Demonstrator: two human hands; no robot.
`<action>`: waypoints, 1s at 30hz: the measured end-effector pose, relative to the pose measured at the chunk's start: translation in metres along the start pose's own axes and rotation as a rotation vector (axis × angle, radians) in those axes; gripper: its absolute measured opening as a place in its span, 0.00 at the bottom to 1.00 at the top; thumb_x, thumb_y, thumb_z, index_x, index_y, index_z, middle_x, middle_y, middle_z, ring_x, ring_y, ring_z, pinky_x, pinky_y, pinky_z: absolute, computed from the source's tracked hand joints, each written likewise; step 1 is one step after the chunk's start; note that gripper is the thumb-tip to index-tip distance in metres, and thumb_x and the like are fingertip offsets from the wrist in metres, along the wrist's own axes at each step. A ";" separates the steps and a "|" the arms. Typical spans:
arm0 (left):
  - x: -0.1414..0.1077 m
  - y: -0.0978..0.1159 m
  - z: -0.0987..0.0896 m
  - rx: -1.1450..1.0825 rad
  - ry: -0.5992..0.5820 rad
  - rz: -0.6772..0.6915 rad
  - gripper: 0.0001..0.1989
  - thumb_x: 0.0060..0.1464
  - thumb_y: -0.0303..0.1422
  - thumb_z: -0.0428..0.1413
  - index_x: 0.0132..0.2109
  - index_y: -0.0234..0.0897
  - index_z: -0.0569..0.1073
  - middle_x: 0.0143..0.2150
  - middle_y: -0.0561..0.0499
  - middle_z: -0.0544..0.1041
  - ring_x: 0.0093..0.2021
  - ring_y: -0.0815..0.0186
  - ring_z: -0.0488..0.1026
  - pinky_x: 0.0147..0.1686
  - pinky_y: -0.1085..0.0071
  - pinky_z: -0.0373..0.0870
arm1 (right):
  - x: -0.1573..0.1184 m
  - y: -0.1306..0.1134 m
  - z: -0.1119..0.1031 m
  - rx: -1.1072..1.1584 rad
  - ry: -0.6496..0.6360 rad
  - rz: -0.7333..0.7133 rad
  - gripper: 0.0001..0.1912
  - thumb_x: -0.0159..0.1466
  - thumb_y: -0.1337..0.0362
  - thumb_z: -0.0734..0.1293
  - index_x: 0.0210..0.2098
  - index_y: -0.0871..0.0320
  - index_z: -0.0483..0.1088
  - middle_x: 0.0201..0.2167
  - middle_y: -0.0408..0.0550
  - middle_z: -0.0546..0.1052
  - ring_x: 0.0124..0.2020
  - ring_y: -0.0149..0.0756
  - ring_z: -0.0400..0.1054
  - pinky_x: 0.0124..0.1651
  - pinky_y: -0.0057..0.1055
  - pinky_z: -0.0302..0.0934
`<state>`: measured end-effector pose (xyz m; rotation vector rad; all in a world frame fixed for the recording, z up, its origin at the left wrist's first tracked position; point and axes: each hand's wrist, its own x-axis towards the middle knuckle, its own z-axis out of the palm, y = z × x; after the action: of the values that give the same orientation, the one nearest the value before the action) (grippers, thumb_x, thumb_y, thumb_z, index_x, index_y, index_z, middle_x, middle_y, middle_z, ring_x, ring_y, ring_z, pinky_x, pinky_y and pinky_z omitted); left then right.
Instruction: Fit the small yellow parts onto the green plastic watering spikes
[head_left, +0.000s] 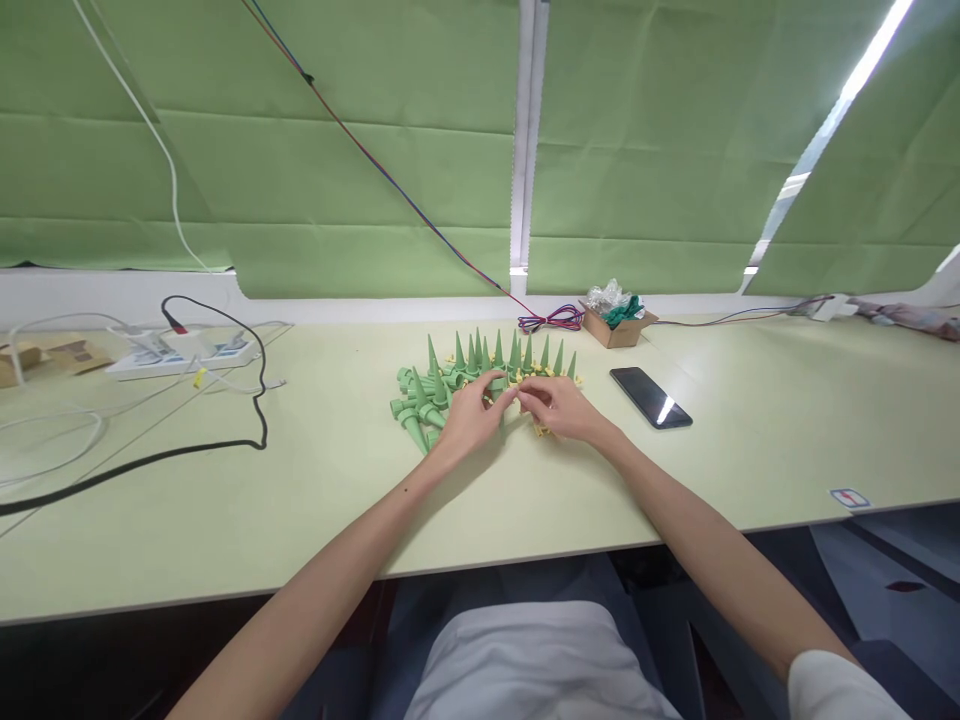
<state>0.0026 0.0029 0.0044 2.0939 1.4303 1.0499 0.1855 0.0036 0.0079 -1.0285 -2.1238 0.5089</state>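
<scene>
Apparently partway along, your hands (471,412) (565,408) meet, their grip impossible to tell, with spikes (478,350) standing behind and others lying at left.

Green spikes (478,352), tapering to points, sit clustered: a curved row stands tips up, while several at the left lie on their sides, overlapping. Small yellow pieces (543,431) lie among and just beside the standing row.

Cones (472,355) seen as smooth, matt plastic; bench (750,430) topped in smooth, faintly sheened finish. Phone (649,396) faced in glossy, reflective glass. Box (619,334) formed of matt cardboard. Blinds (652,170) made of creased, matt cloth.
</scene>
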 end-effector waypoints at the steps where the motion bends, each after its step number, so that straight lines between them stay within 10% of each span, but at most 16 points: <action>1: 0.000 -0.001 0.000 -0.004 0.010 -0.003 0.24 0.59 0.48 0.52 0.55 0.37 0.73 0.38 0.47 0.78 0.34 0.62 0.73 0.38 0.67 0.68 | 0.000 0.000 0.000 0.000 -0.006 -0.005 0.11 0.67 0.62 0.60 0.32 0.58 0.71 0.25 0.44 0.75 0.25 0.32 0.66 0.31 0.27 0.57; 30: -0.008 0.011 -0.001 -0.272 -0.015 0.066 0.25 0.61 0.49 0.51 0.57 0.38 0.68 0.27 0.51 0.75 0.23 0.66 0.74 0.20 0.73 0.71 | 0.002 0.010 0.012 -0.053 0.198 -0.062 0.22 0.69 0.56 0.57 0.20 0.57 0.54 0.16 0.38 0.57 0.20 0.27 0.50 0.26 0.28 0.45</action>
<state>0.0070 -0.0088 0.0099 1.9583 1.1455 1.1792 0.1807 0.0103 -0.0054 -0.9960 -1.9951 0.3091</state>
